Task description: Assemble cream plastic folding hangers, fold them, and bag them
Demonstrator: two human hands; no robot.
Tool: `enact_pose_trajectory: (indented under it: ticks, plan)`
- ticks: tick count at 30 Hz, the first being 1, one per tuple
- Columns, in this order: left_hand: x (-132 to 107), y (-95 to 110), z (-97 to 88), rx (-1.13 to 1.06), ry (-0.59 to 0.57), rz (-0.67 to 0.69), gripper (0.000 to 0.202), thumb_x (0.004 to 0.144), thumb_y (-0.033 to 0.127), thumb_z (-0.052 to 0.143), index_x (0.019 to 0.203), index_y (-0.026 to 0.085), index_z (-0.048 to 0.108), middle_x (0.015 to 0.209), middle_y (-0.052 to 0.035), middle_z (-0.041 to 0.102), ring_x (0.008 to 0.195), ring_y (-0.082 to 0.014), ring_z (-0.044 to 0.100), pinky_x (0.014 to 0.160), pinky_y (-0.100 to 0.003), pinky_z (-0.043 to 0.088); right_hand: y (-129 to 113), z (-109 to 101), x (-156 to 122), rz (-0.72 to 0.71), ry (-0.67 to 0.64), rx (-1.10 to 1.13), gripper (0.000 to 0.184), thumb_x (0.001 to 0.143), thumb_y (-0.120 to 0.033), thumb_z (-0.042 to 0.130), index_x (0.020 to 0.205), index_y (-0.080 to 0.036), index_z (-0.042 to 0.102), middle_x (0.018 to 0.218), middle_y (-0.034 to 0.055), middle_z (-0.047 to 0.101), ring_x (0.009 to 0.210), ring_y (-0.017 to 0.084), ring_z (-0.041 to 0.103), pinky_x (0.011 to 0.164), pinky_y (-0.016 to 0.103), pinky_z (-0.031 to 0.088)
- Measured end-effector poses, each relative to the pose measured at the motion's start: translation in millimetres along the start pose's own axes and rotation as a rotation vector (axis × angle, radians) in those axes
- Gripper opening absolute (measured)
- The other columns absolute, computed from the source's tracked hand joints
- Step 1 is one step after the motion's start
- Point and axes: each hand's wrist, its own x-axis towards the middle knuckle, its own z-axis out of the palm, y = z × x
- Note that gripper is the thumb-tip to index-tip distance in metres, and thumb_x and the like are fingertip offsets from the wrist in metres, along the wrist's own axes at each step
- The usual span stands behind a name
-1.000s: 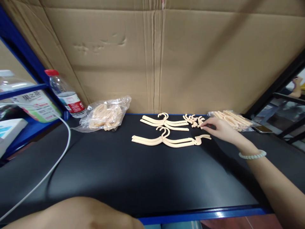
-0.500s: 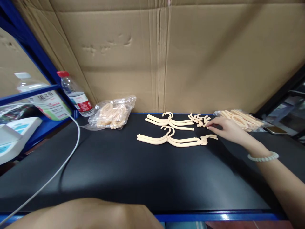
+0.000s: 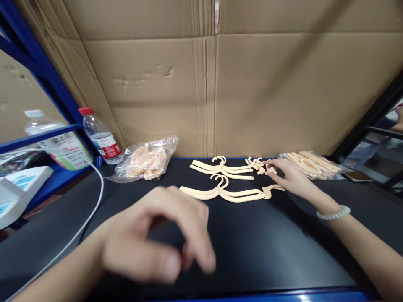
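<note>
Two cream plastic hangers lie on the black table top [image 3: 267,251], one farther back [image 3: 220,167] and one nearer [image 3: 229,193]. Just right of the far one is a small heap of cream hook pieces [image 3: 255,162]. My right hand [image 3: 291,178], with a pale bead bracelet [image 3: 333,214] on the wrist, reaches to that heap, and its fingertips pinch one small piece at the heap's right edge. My left hand [image 3: 157,239] hovers low and close to the camera, blurred. Its fingers hang loosely curled and apart, with nothing in them.
A clear bag of cream parts [image 3: 146,159] lies at the back left and another bag [image 3: 315,165] at the back right, beside a phone [image 3: 355,176]. A water bottle [image 3: 100,136], a white cable [image 3: 91,201] and blue shelving stand left. A cardboard wall [image 3: 204,84] closes the back.
My left hand has risen from the bottom edge into the middle of the view. My right hand stays at the heap of small hook pieces.
</note>
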Motion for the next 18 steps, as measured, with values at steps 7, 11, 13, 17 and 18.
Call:
enact_pose_trajectory:
  ticks: [7,11,13,17,18]
  plan:
    - [72,-107,-15.3,0.131,0.312,-0.099,0.032,0.079,0.035,0.057,0.103,0.016,0.066,0.101,-0.0096,0.072,0.095,-0.0241,0.067,0.087,-0.040,0.053,20,17,-6,0.033,0.026,0.069,0.032,0.091,-0.038,0.050,0.116,-0.020,0.058,0.108,0.0118,0.066,0.099,0.030,0.061,0.088,0.049,0.049]
    - [70,-151,-23.0,0.251,0.403,-0.113,0.035,0.084,0.033,0.047,0.109,0.014,0.063,0.114,-0.0129,0.068,0.106,-0.0250,0.063,0.096,-0.043,0.049,36,18,-8,0.115,0.041,0.061,0.034,0.089,-0.038,0.050,0.114,-0.017,0.059,0.098,0.0119,0.067,0.091,0.029,0.064,0.080,0.046,0.052]
    - [70,-157,-24.8,0.296,0.405,-0.107,0.037,0.086,0.032,0.042,0.113,0.015,0.062,0.118,-0.0120,0.067,0.109,-0.0244,0.062,0.098,-0.044,0.047,41,16,-7,0.126,0.052,0.053,0.032,0.089,-0.037,0.049,0.110,-0.017,0.062,0.094,0.0112,0.068,0.087,0.028,0.064,0.077,0.045,0.053]
    - [74,-158,-24.8,0.387,0.321,-0.087,0.040,0.086,0.031,0.045,0.121,0.019,0.060,0.128,-0.0088,0.063,0.119,-0.0256,0.056,0.108,-0.045,0.038,43,15,-6,0.114,0.075,0.040,0.028,0.088,-0.036,0.049,0.104,-0.018,0.064,0.090,0.0099,0.069,0.084,0.027,0.065,0.077,0.045,0.053]
    - [75,-158,-24.6,0.402,0.297,-0.085,0.043,0.086,0.031,0.045,0.125,0.019,0.058,0.131,-0.0085,0.061,0.123,-0.0257,0.054,0.110,-0.045,0.036,43,16,-6,0.112,0.076,0.037,0.028,0.088,-0.036,0.049,0.103,-0.018,0.064,0.090,0.0100,0.069,0.085,0.027,0.065,0.077,0.045,0.053]
